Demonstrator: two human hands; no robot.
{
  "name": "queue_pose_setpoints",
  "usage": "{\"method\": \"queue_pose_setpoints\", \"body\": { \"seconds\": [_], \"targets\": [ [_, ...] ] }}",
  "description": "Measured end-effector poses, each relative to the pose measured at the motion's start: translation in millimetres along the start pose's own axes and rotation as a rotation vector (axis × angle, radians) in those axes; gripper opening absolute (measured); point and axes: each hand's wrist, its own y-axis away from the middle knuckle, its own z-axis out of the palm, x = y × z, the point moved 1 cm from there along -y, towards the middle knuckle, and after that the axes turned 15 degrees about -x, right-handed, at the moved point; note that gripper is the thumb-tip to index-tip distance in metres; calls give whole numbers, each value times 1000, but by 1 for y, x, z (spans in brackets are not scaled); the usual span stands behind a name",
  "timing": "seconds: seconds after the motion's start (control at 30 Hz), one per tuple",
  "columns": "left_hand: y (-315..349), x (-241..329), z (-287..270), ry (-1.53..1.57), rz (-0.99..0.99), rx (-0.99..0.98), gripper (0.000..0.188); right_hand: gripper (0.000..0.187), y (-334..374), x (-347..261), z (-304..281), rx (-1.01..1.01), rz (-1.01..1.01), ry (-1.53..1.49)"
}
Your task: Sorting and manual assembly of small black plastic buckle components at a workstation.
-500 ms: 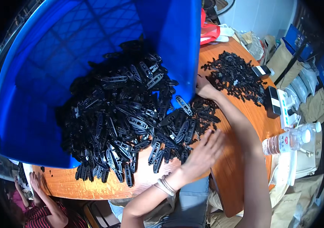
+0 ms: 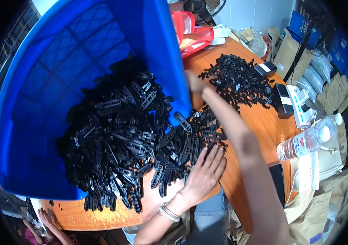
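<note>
A large blue plastic bin (image 2: 180, 61) lies tipped with its mouth toward me. Long black slotted plastic parts (image 2: 133, 139) fill its lower side and spill over its edge onto the wooden table (image 2: 112, 220). With fingers stretched out, my left hand (image 2: 206, 171) rests against the right edge of the spilled parts, beside small black pieces. Two bands circle the left wrist. At the bin's outer right wall is my right hand (image 2: 196, 84), blurred, its fingers too unclear to tell whether they grip. A pile of small black pieces (image 2: 239, 77) lies beyond my right forearm.
Black boxes (image 2: 283, 101) and a white power strip (image 2: 300, 108) sit along the table's right side. Nearby are clear bottles (image 2: 300, 145) and a dark phone-like slab (image 2: 278, 183). Red bags (image 2: 198, 38) lie at the back. Another person's hand (image 2: 47, 218) rests at the lower left.
The bin and its spilled parts now appear farther left and somewhat lower as the view shifted. My left hand has come down against the parts. My right hand stays beside the bin's wall.
</note>
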Motion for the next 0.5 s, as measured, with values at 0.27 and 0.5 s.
{"method": "queue_pose_setpoints", "body": {
  "seconds": [0.27,0.5],
  "targets": [
    [-11,2,6,-16,0,-74,39,29,-2,31,31,-98,10,17],
    [-8,-7,17,-22,-10,34,32,26,25,-10,30,-154,423,269]
  ]
}}
